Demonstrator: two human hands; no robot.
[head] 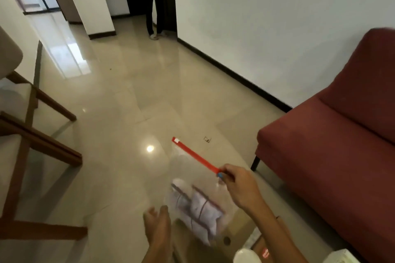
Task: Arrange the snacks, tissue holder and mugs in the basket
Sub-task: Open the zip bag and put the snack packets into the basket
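Note:
My right hand point(239, 186) pinches the end of the red zip strip of a clear plastic bag point(192, 190), which hangs in the air over the floor. White folded items with dark lines lie blurred in the bag's bottom. My left hand point(158, 226) is below and left of the bag, fingers apart, close to its lower edge and holding nothing. At the bottom right a cardboard box point(241, 230) shows under the bag, with a white round object point(245, 256) and a pale box-shaped thing point(339, 257) beside it. No basket can be made out.
A dark red sofa point(333, 141) fills the right side. A glass-topped table with a wooden frame point(38, 141) stands at the left. A person point(152, 0) stands in the far doorway. Shiny beige tiles point(149, 83) stretch between them.

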